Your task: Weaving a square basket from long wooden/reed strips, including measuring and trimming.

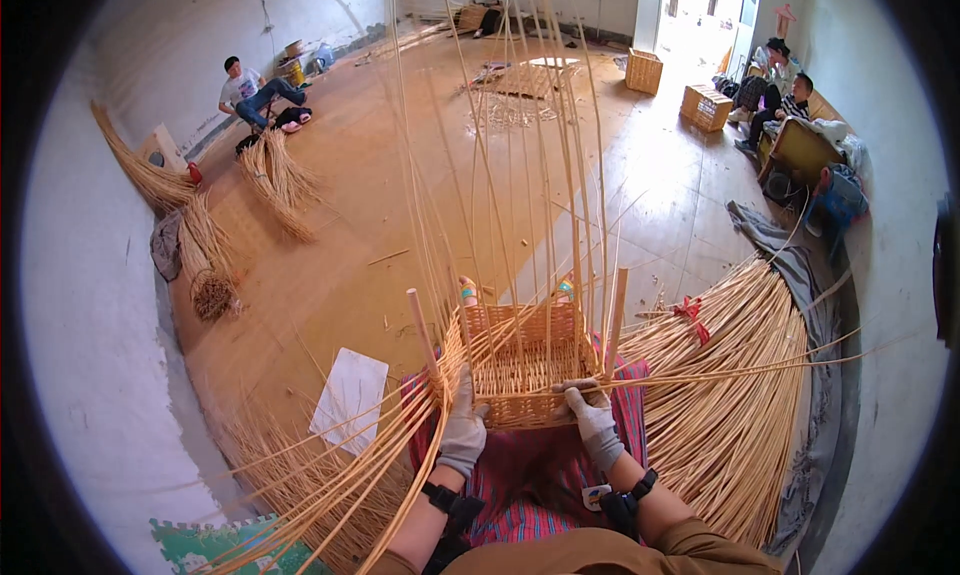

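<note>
Basket [522, 367] on your lap: base and low walls woven, tall stakes [520, 155] above your grip unwoven. Left hand [462, 425] grasps the side strands [400, 445]; right hand [592, 420] pinches one strand at the rim.

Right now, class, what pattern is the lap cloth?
Red and blue stripes on the cloth, head view.

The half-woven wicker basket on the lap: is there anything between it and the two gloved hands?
Nothing visible does. The left hand already grips the half-woven wicker basket at its near left corner, and the right hand rests on its near rim, pinching a long pale willow rod that runs off to the right.
</note>
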### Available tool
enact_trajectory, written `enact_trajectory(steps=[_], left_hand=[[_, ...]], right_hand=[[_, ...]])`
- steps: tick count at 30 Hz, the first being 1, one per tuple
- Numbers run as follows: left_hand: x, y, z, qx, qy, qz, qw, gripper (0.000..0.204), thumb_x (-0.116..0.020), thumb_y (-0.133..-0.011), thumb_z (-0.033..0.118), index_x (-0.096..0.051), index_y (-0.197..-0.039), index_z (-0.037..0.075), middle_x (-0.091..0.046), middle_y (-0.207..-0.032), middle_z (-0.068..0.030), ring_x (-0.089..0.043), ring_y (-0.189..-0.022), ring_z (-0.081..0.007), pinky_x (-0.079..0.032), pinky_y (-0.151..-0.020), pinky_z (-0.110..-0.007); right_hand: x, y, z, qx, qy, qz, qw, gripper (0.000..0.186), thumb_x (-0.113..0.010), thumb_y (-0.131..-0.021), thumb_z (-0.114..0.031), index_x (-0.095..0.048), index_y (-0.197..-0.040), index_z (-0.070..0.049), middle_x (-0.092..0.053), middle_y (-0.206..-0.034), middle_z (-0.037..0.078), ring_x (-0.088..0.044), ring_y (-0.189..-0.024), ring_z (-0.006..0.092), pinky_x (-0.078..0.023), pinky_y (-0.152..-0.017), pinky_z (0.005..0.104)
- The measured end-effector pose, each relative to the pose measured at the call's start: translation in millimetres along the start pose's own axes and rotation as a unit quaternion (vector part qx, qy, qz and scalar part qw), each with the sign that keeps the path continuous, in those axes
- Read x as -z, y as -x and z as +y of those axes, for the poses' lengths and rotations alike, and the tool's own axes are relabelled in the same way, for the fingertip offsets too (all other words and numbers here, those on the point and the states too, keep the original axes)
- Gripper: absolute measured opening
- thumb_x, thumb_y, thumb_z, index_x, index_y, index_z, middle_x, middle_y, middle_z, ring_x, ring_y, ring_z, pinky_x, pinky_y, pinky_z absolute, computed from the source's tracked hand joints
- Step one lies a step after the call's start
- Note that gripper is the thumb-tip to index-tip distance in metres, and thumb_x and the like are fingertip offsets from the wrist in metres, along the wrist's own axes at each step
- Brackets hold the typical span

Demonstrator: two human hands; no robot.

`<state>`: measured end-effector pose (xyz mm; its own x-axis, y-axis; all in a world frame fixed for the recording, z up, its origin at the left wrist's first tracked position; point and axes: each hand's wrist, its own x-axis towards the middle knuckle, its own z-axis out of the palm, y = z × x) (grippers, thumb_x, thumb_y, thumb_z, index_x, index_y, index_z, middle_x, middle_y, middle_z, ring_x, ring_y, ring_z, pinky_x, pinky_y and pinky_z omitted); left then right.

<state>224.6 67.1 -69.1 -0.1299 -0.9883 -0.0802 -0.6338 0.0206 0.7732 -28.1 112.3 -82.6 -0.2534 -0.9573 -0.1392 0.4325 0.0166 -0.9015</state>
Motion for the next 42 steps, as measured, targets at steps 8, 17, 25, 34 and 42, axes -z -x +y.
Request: enact_trajectory(steps=[8,17,25,34,42], left_hand=[[9.0,30.4,71.5,-0.098,-0.178,0.074,0.976,0.08,-0.062,-0.101,0.039,-0.025,-0.163,0.004,-0.047,-0.152,-0.0314,-0.066,-0.111,-0.044,-0.056,-0.09,-0.044],[-32.8,-26.5,21.9,0.087,0.243,-0.122,0.958,0.035,-0.062,-0.106,0.037,-0.062,-0.114,0.003,-0.073,-0.091,-0.0119,-0.064,-0.049,-0.0166,-0.052,-0.045,-0.033],[-34.8,-21.4,25.9,0.118,0.219,-0.077,0.966,0.03,-0.061,-0.106,0.036,-0.068,-0.108,0.007,-0.074,-0.087,-0.0089,-0.065,-0.055,-0.0195,-0.054,-0.055,-0.034],[-40.7,-39.2,37.5,0.143,0.33,-0.024,0.933,0.036,-0.081,-0.091,0.044,-0.061,-0.103,0.016,-0.069,-0.088,-0.0072,-0.064,-0.052,-0.0165,-0.053,-0.043,-0.031],[-35.1,-20.3,85.2,-0.127,0.331,0.166,0.92,0.034,-0.067,-0.103,0.035,-0.061,-0.122,0.008,-0.073,-0.096,-0.0081,-0.063,-0.046,-0.0159,-0.05,-0.042,-0.028]], right_hand=[[0.2,5.5,-6.7,0.016,0.051,0.014,0.998,0.008,-0.067,-0.103,-0.013,-0.068,-0.108,-0.007,-0.076,-0.109,0.006,-0.07,-0.088,0.0121,-0.059,-0.079,0.0273],[-65.2,-27.2,-53.7,0.2,0.148,0.025,0.968,0.028,-0.067,-0.098,0.001,-0.063,-0.124,-0.007,-0.072,-0.113,0.006,-0.068,-0.104,0.0135,-0.056,-0.089,0.0305],[-87.2,-65.2,-55.5,0.262,0.239,-0.058,0.933,0.05,-0.064,-0.098,-0.009,-0.049,-0.145,-0.01,-0.071,-0.109,0.008,-0.072,-0.09,0.0196,-0.06,-0.087,0.0413],[-15.5,-4.1,-29.4,0.149,0.014,0.031,0.988,0.01,-0.055,-0.109,-0.015,-0.056,-0.115,-0.007,-0.07,-0.088,0.007,-0.071,-0.072,0.0188,-0.057,-0.07,0.0297],[39.1,11.2,-48.9,0.147,0.146,0.163,0.965,0.014,-0.062,-0.105,-0.015,-0.059,-0.113,-0.004,-0.074,-0.099,0.01,-0.072,-0.081,0.0158,-0.054,-0.061,0.0251]])
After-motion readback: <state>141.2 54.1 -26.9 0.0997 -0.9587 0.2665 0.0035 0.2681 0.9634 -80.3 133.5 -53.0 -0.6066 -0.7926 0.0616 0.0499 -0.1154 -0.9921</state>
